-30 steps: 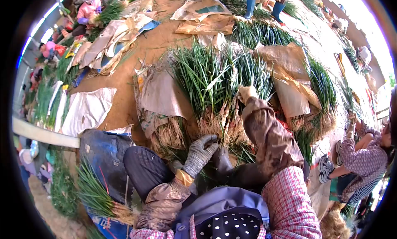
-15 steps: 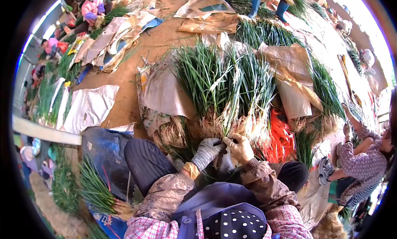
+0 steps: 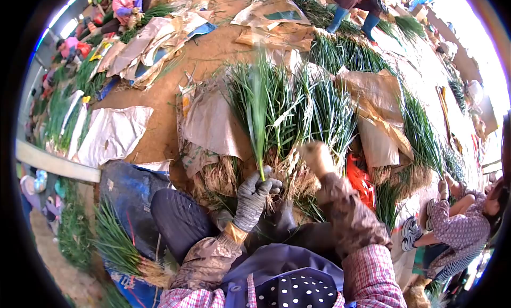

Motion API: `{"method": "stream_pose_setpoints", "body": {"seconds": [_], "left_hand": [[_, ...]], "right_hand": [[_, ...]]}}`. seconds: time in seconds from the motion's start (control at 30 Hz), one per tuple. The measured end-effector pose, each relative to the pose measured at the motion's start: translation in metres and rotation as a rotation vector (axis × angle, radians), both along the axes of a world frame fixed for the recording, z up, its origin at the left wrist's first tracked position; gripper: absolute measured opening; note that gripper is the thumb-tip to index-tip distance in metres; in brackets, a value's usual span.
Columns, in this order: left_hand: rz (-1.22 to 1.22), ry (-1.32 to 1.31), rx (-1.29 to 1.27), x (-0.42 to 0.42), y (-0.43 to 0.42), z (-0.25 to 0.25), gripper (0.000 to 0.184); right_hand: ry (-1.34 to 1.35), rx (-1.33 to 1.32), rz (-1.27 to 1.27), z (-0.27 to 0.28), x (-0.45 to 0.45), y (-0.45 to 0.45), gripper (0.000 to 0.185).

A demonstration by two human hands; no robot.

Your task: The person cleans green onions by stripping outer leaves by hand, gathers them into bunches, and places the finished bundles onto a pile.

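Observation:
My left hand (image 3: 252,197), in a grey knit glove, is closed round the lower end of a green onion (image 3: 258,132). Its long leaves point up and away from me, slightly blurred. My right hand (image 3: 316,158), in a pale glove, is smeared by motion, so its fingers cannot be made out. It is over the root end of a large pile of green onions (image 3: 324,113) lying in front of me, with leaves away from me and pale stringy roots (image 3: 298,175) towards me.
Sacking (image 3: 213,116) lies left of the pile, and a red plastic bag (image 3: 360,183) lies to its right. A bundle of green onions (image 3: 120,241) rests on a blue sack (image 3: 128,188) by my left knee. A person (image 3: 460,217) crouches at right; others work farther off.
My hands, together at the pile's root end before, are now apart. The left has moved left and raised a green onion upright; the right has moved up and right over the pile.

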State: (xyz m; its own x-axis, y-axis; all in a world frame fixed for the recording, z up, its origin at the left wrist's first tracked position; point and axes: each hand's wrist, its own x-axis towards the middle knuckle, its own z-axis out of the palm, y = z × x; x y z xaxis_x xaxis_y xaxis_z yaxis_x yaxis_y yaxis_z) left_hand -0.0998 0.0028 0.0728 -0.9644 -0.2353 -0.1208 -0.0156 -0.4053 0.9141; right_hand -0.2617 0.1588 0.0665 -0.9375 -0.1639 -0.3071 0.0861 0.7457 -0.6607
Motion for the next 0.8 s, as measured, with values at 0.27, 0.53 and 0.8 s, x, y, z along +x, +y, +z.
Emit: {"method": "stream_pose_setpoints", "body": {"seconds": [0.27,0.53,0.8], "left_hand": [[-0.132,-0.472,0.24,-0.001,-0.025,-0.038,0.02],[-0.111,-0.529,0.243,-0.009,-0.029,-0.055,0.022],[-0.271,-0.496,-0.071,0.002,-0.008,-0.082,0.023]], "right_hand": [[0.139,0.32,-0.135,-0.061,-0.195,-0.018,0.046],[0.091,0.058,-0.044,-0.016,-0.051,-0.015,0.036],[-0.195,-0.33,0.234,-0.018,0.14,-0.006,0.028]]}}
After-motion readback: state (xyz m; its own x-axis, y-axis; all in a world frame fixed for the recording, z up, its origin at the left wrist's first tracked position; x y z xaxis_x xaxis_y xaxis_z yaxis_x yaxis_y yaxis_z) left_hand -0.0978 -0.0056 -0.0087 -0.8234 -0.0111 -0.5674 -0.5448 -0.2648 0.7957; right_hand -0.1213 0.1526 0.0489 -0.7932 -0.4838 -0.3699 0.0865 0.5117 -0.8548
